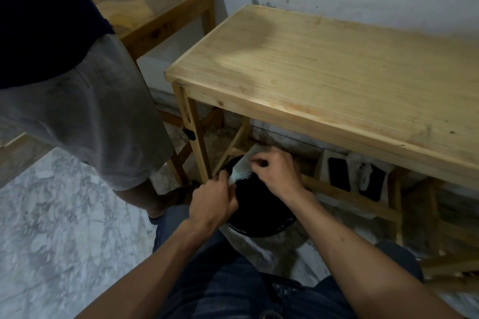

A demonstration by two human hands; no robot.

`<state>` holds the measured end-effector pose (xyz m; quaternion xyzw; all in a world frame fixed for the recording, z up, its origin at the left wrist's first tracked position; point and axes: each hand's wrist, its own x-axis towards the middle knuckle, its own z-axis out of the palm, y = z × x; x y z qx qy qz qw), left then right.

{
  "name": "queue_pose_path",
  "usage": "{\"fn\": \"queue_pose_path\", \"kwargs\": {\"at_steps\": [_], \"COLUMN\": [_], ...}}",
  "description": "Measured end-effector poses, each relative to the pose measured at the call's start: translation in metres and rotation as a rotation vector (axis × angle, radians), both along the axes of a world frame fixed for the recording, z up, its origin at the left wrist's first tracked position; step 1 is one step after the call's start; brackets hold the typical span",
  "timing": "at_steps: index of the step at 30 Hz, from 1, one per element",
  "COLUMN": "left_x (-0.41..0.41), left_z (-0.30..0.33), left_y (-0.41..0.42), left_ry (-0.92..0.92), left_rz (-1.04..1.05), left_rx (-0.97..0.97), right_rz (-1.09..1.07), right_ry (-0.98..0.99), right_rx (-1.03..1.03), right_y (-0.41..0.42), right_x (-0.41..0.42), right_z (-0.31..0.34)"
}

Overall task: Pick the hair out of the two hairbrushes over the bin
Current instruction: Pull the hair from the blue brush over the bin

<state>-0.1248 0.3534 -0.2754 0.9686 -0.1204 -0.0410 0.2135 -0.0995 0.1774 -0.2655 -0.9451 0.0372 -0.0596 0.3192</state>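
A pale blue-white hairbrush [245, 163] is held over a black round bin [259, 212] that stands on the floor under the table's front edge. My left hand [212, 202] grips the brush by its handle, bristles turned toward me and to the right. My right hand [274, 169] lies over the bristle side, fingertips pinched at the bristles; any hair between them is too small to see. Only one hairbrush is in view.
A light wooden table [337, 80] stands above and behind the bin, its legs and crossbars close around it. A person in grey shorts [85, 116] stands at the left. A second wooden table [155, 10] is behind. Dark items [363, 176] lie under the table.
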Motion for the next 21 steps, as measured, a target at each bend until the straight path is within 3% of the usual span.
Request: {"fn": "queue_pose_path", "kwargs": {"at_steps": [5, 21], "left_x": [-0.0064, -0.0048], "left_z": [0.0015, 0.0084], "left_y": [-0.0051, -0.0083], "left_ry": [-0.036, -0.098], "left_rz": [-0.008, -0.014], "left_rx": [0.127, 0.080], "right_rz": [0.007, -0.012], "right_ry": [0.066, -0.056], "right_rx": [-0.203, -0.077], "right_y": [0.0093, 0.0089], "right_x": [-0.0069, -0.0071], "right_z": [0.0012, 0.0051]}}
